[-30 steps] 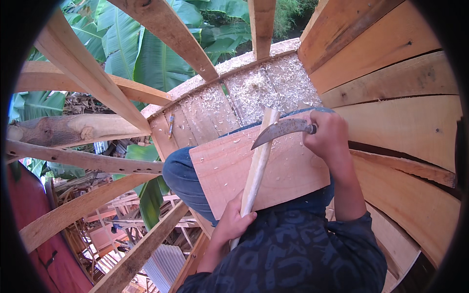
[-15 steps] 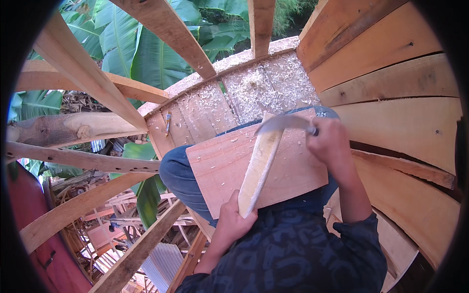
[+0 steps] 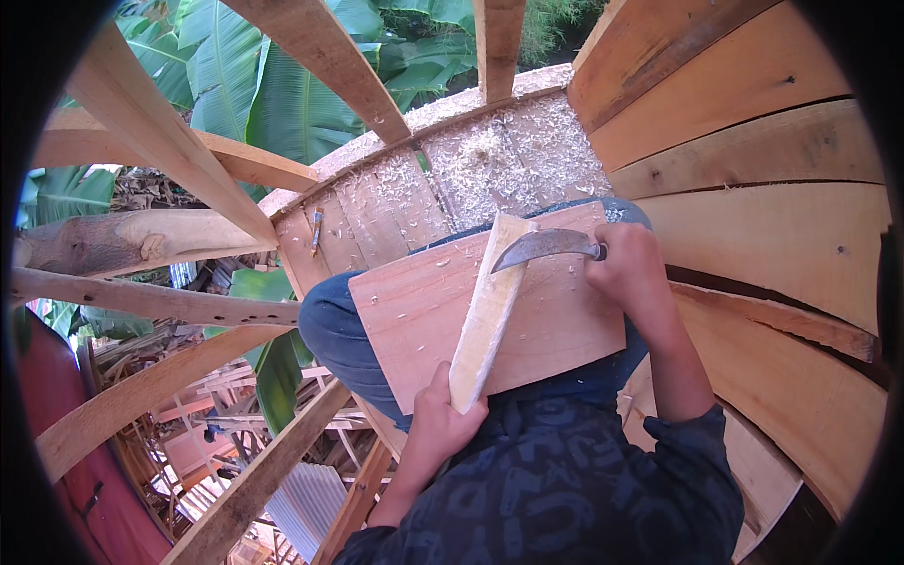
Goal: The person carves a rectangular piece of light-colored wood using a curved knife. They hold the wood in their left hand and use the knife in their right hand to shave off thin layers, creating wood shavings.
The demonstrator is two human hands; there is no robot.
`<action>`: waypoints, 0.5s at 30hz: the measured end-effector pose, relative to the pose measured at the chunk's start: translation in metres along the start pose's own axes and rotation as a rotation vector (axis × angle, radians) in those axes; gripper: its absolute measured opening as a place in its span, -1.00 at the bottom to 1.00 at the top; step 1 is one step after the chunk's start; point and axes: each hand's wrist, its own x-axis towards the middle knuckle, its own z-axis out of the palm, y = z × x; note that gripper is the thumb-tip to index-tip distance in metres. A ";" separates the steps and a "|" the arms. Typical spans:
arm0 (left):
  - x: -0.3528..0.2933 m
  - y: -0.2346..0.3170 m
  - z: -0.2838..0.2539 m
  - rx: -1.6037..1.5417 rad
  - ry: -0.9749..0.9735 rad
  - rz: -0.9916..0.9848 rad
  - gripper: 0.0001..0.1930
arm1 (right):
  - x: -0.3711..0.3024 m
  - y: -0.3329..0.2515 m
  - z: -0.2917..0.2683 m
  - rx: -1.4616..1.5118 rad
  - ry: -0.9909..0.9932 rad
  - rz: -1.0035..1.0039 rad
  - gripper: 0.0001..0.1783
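My left hand (image 3: 448, 414) grips the near end of a pale strip of wood (image 3: 487, 315), which slants away from me toward the upper right. Beneath the strip, a flat wooden board (image 3: 405, 325) lies across my lap. In my right hand (image 3: 626, 266) is the handle of a curved knife (image 3: 544, 246), mostly covered by my fingers. Its sickle-like blade points left and crosses over the upper part of the strip. Whether the edge touches the wood I cannot tell. A few small shavings are scattered on the board.
Wood shavings (image 3: 513, 162) cover the plank floor (image 3: 363, 226) beyond my knees. A small marker-like stick (image 3: 316, 231) lies at its left. Plank walls (image 3: 772, 254) rise close on my right. Open timber framing (image 3: 169, 306) stands at left, with a drop to lumber below and banana leaves (image 3: 301, 99) outside.
The knife, blurred before, now shows sharply, its blade slightly nearer along the strip. The strip and board appear shifted slightly left, along with the whole view. Both grips are unchanged.
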 end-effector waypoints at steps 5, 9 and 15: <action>0.004 0.004 -0.003 -0.011 -0.022 0.014 -0.64 | 0.004 -0.005 0.003 0.001 0.113 0.070 -0.78; -0.008 -0.004 -0.009 -0.065 -0.063 0.071 -0.62 | 0.027 0.039 -0.034 0.228 0.268 0.479 -0.76; 0.003 -0.008 -0.014 -0.084 -0.117 0.034 -0.49 | -0.005 -0.018 -0.017 0.098 0.000 -0.114 -0.80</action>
